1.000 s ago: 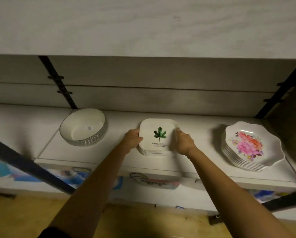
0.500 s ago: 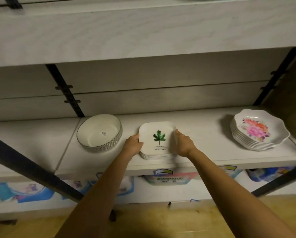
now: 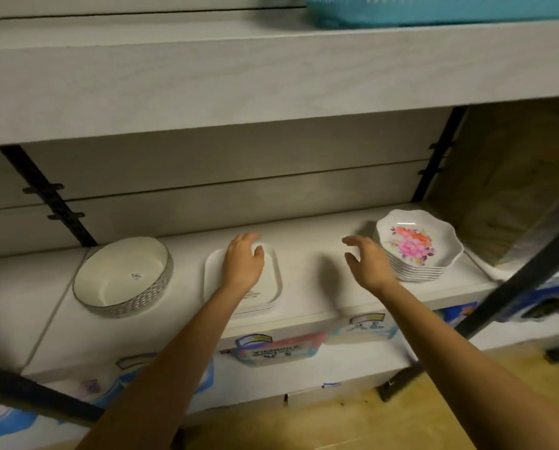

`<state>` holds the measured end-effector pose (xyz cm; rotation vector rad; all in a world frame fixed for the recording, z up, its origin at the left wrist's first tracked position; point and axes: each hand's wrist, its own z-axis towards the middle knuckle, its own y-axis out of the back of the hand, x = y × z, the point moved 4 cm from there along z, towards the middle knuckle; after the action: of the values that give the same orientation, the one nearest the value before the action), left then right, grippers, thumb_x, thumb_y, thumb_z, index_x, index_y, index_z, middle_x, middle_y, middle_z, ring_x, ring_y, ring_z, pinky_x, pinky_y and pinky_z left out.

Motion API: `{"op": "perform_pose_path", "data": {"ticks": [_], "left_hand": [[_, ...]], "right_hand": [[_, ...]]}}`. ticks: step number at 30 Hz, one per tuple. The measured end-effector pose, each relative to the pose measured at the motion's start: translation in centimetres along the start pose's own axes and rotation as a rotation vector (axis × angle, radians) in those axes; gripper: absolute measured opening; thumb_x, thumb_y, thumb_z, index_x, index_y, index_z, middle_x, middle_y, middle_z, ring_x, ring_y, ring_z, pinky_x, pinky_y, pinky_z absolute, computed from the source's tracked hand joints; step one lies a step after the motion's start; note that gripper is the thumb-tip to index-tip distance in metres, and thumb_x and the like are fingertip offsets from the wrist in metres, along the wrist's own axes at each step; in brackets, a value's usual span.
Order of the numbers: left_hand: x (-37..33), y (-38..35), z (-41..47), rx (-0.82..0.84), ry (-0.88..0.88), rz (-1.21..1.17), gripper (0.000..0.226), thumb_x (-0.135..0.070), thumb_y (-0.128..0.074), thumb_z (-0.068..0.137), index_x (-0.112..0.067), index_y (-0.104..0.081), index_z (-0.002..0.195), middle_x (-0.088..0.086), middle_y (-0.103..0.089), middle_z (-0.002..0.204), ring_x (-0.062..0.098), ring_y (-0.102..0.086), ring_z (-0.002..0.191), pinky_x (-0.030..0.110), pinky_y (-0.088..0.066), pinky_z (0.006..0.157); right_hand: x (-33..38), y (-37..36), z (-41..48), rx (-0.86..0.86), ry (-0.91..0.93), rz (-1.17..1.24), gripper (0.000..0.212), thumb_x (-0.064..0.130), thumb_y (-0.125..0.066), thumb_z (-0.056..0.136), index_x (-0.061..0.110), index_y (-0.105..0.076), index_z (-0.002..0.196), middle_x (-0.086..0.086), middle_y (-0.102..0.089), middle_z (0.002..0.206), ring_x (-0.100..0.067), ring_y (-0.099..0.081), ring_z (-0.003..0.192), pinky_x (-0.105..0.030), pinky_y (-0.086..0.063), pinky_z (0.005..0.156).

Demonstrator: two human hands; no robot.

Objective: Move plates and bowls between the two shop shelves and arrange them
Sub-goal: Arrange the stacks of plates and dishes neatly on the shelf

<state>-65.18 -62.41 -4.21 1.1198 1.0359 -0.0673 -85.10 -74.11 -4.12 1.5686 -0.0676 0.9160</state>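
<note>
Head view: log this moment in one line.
left hand: on top of square plate stack | right hand: open, holding nothing | flowered plate stack: right | round bowl: left

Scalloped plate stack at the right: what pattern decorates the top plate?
The top plate shows pink and orange flowers on white; head view.

White shelf [image 3: 304,233] carries a round bowl [image 3: 122,277], square plate stack [image 3: 273,280], floral plate stack [image 3: 414,243]
</note>
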Motion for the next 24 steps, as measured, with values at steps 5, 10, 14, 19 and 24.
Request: {"op": "perform_pose_path", "data": {"ticks": [5,10,14,19,24], "left_hand": [[-7.0,-6.7,0.2,0.172,0.045,-0.171,0.03,-0.013,-0.051,0.092,-0.002,-0.061,0.118,0.014,-0.061,0.127,0.029,-0.056,0.116,0.032,-0.042,0.1],[-11.8,-13.2,-0.2,0.282,0.204,-0.369,0.027,-0.02,-0.048,0.093,-0.001,-0.063,0.106,0.021,-0.062,0.114,0.033,-0.057,0.109,0.043,-0.046,0.098],[-14.3,-16.4,-0.8,0.299,0.298,-0.452,0.014,-0.029,-0.052,0.092,-0.02,-0.059,0.084,0.009,-0.054,0.098,0.024,-0.052,0.089,0.041,-0.05,0.091],[-15.4,-18.2,-0.5,0.323,0.283,-0.441,0.039,-0.03,-0.059,0.078,-0.015,-0.064,0.114,0.004,-0.062,0.094,0.019,-0.055,0.084,0.032,-0.045,0.077],[-14.3,-18.3,0.0,0.27,0.316,-0.351,0.033,-0.014,-0.048,0.076,-0.014,-0.069,0.102,0.014,-0.066,0.09,0.03,-0.063,0.084,0.042,-0.057,0.083]], "right_hand": [[-8.0,7.0,1.6,-0.16,-0.151,-0.014,0.035,0.008,-0.056,0.088,0.007,-0.057,0.123,-0.015,-0.057,0.128,-0.032,-0.051,0.118,-0.039,-0.039,0.101],[-15.9,10.7,1.8,-0.073,-0.365,0.144,0.054,0.021,-0.056,0.09,0.003,-0.037,0.137,-0.021,-0.039,0.142,-0.04,-0.041,0.127,-0.049,-0.035,0.108],[-19.1,9.8,1.5,0.159,-0.435,0.319,0.052,0.026,-0.051,0.093,0.006,-0.033,0.139,-0.017,-0.047,0.137,-0.035,-0.05,0.121,-0.05,-0.041,0.104],[-20.0,9.7,2.2,0.243,-0.477,0.536,0.045,0.016,-0.051,0.094,0.008,-0.038,0.137,-0.01,-0.054,0.109,-0.034,-0.058,0.107,-0.043,-0.051,0.088],[-19.4,9.0,3.1,0.286,-0.436,0.527,0.044,0.015,-0.049,0.095,0.008,-0.038,0.137,-0.019,-0.056,0.12,-0.028,-0.057,0.099,-0.038,-0.052,0.08]]}}
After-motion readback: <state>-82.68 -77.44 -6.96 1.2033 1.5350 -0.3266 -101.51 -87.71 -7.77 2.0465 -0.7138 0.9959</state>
